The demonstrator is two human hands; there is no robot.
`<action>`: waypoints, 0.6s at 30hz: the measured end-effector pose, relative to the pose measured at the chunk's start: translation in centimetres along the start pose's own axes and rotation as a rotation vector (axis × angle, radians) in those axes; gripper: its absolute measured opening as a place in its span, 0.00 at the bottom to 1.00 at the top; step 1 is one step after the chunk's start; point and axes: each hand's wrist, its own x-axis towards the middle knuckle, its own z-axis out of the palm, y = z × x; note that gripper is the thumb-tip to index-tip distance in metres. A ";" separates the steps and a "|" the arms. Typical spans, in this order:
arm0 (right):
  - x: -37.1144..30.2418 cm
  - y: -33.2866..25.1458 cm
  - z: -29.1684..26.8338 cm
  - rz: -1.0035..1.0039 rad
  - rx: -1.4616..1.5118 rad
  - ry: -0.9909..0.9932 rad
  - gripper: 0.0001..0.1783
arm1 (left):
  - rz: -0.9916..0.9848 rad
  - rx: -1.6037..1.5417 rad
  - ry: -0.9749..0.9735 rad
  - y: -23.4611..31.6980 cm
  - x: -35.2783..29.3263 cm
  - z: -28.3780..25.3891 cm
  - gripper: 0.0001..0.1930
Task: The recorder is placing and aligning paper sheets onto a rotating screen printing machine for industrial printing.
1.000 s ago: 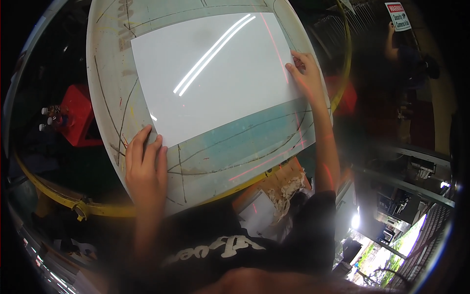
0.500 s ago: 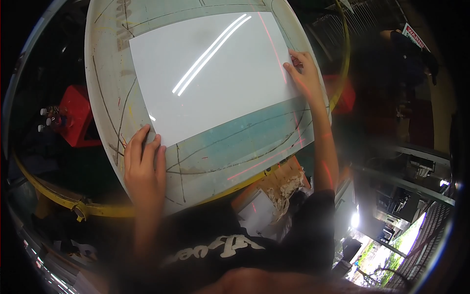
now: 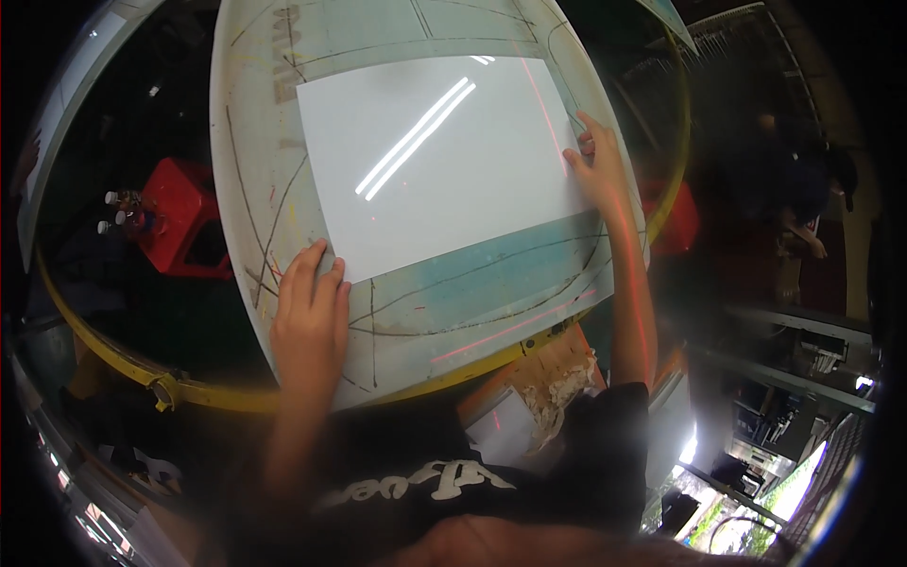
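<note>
A glossy white sheet [image 3: 444, 180] lies flat on a large, pale green board [image 3: 472, 260] marked with dark curved lines. My left hand [image 3: 312, 317] rests palm down at the sheet's near left corner, fingers stretched out and fingertips at its edge. On the opposite side, my right hand [image 3: 603, 175] has its thumb on the sheet's right edge. Its other fingers curl beside that edge, partly hidden. Red laser lines [image 3: 543, 104] cross the sheet's right part, the board's near side and my right forearm.
A yellow ring frame [image 3: 217, 397] curves around under the board. Left of it stands a red stool [image 3: 184, 222] with small bottles [image 3: 132, 217]. Close to my body is a carton [image 3: 553, 369] with crumpled scraps. Another person [image 3: 803, 180] is at the far right.
The whole view has shifted, so the board appears farther right and lower. Both hands keep nearly the same places on the sheet, which shows no clear movement on the board.
</note>
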 end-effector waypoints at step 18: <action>-23.3 1.6 -9.5 0.065 -0.239 0.200 0.24 | 0.405 -0.202 -0.152 1.4 -13.8 -1.7 0.20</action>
